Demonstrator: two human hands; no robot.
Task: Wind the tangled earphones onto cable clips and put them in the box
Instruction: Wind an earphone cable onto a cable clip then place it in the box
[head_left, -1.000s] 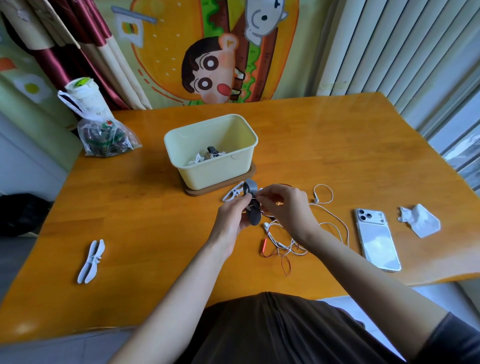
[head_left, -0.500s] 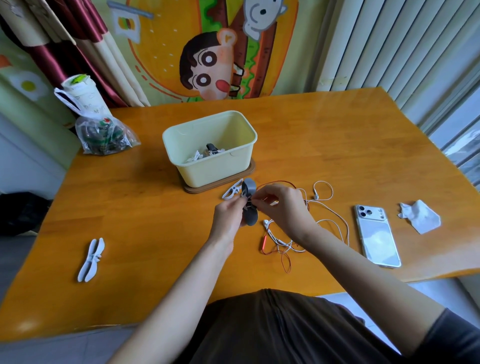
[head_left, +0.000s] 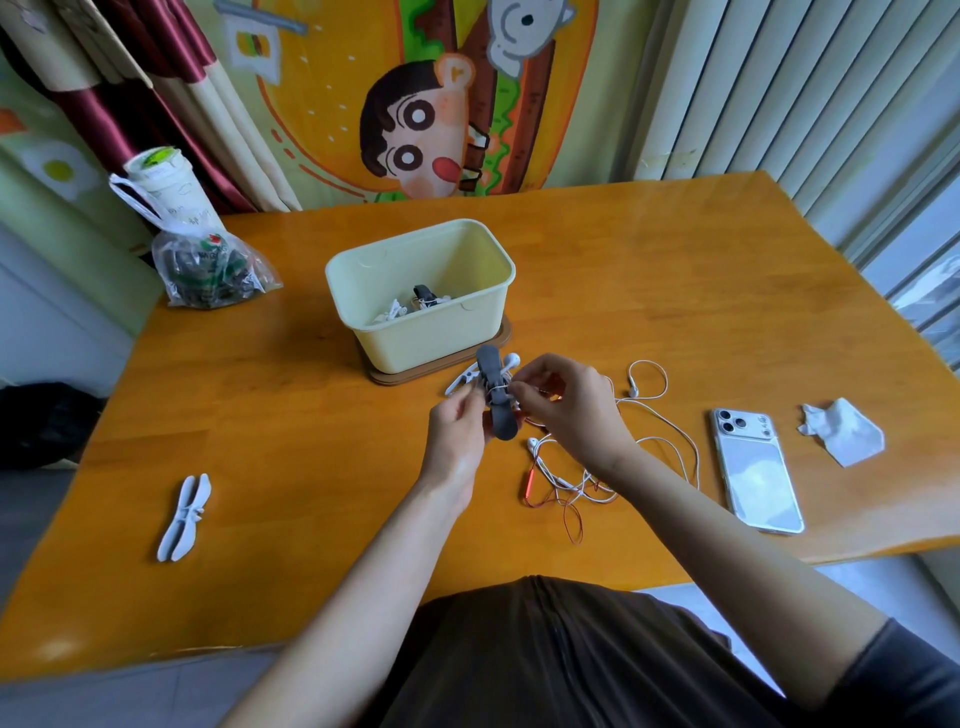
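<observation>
Orange wooden tabletop (head_left: 675, 291). On its right side a white phone (head_left: 756, 467) lies camera side up, with a crumpled tissue (head_left: 844, 431) near it. A clear plastic bag (head_left: 208, 270) sits at the far left. A cartoon wall hanging (head_left: 415, 104) is behind.

Both bare forearms reach forward from the lower edge and meet over the middle of the counter, wrists raised off its surface. The left hand (head_left: 457, 434) is turned thumb-side up, its curled fingers and thumb gripping the lower part of an upright dark grey cable clip (head_left: 497, 402). The right hand (head_left: 571, 410), just beside it with its back to the camera, bends at the wrist and pinches the cord of the white earphones (head_left: 512, 359) against the clip's middle with thumb and forefinger.
</observation>
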